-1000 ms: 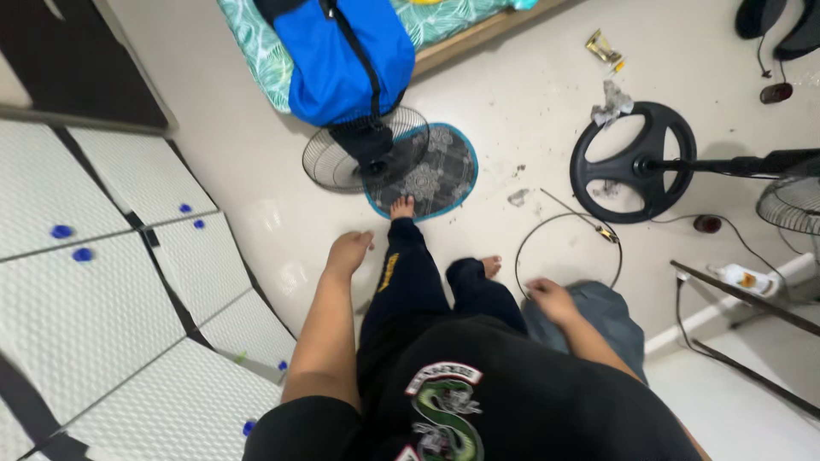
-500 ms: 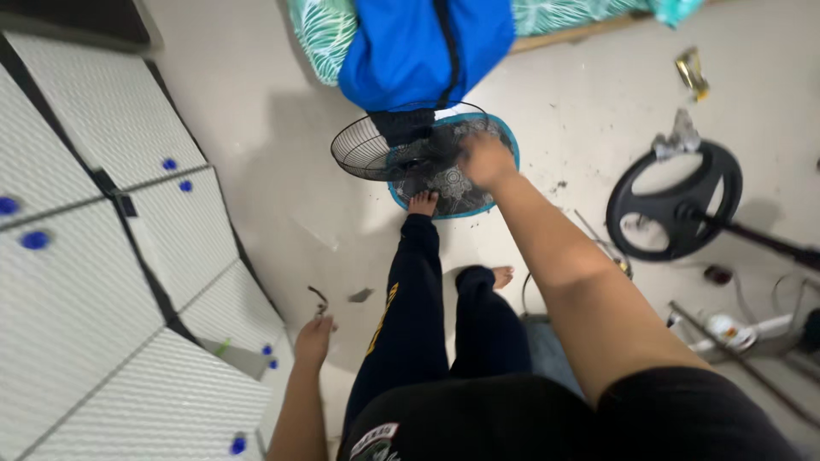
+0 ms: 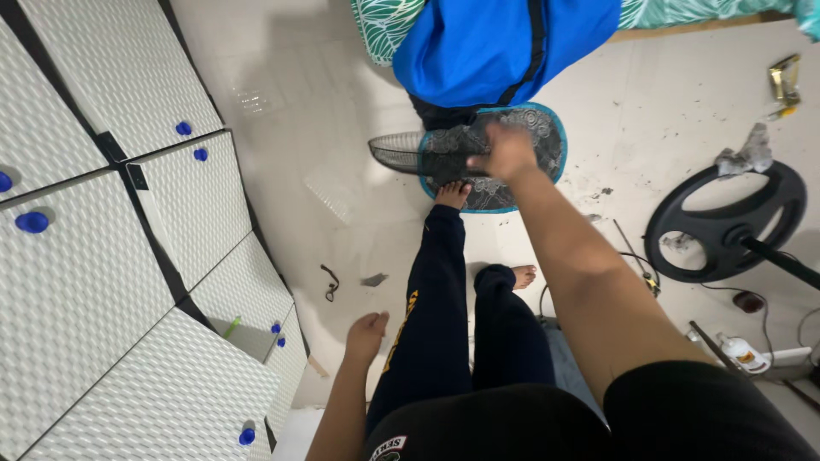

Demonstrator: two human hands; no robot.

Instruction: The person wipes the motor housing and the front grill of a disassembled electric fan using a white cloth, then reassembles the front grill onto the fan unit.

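Note:
I am standing and looking down my dark trousers at my bare feet. My right hand (image 3: 507,154) reaches forward and grips the rim of a black wire fan grille (image 3: 408,154), which is tilted up off the floor. The grille overlaps a round patterned mat (image 3: 547,137) with a blue edge, and my left foot touches that mat. My left hand (image 3: 367,333) hangs beside my left thigh with its fingers curled and nothing in it. A small dark clip (image 3: 329,283) lies on the floor ahead of it.
A blue bag (image 3: 504,43) rests against a bed with a green leaf sheet (image 3: 384,21). White cabinet doors (image 3: 77,282) with blue knobs line the left. At the right are a black round fan base (image 3: 726,224), a wire ring (image 3: 636,260), a white bottle (image 3: 741,352) and a grey rag (image 3: 752,154).
My right hand swung from my side out to the fan grille, closed on its rim and tilted it up. My left hand dropped back and came away from the dark clip. The view shifted left.

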